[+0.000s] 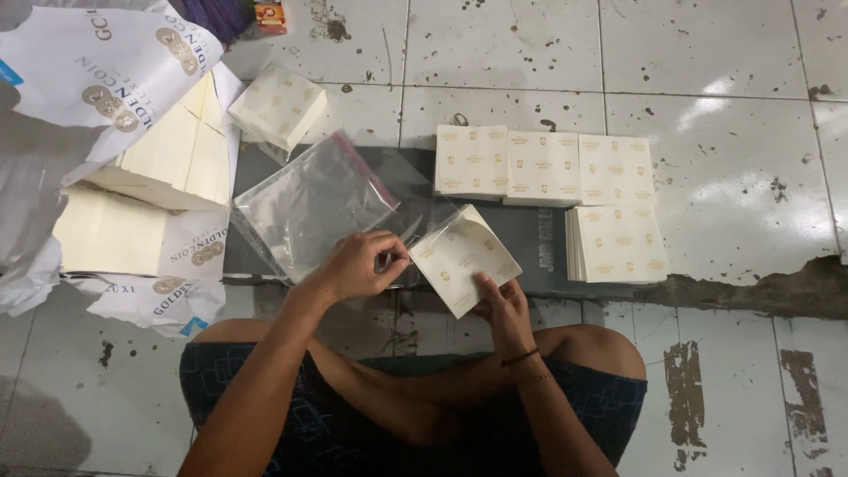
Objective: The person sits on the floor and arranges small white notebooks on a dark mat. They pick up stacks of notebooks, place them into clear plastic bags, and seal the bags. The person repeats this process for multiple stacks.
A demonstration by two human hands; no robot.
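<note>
Item: stack of cream printed sheets in a clear sleeve [464, 256], lying on the dark board [539, 243] just in front of your crossed legs. It sits tilted, its long axis running from near-left to far-right across the board.

Your right hand [503, 309]: at the stack's near edge, forefinger pressed flat on top, the other fingers curled beneath; it touches the stack directly.

Your left hand [358, 265]: just left of the stack, fingers pinched narrow on the sleeve's open mouth at the stack's left corner. Both hands are at the stack; the right bears on the sheets, the left on the plastic only.

Also, all placed from the stack:
- loose clear bags [309, 203], just left, behind your left hand.
- three finished stacks in a row [543, 166], beyond it, and one more [617, 243] just right.
- a bagged stack [278, 106], well beyond and left.
- opened paper reams in torn wrapper [146, 194], far left.
</note>
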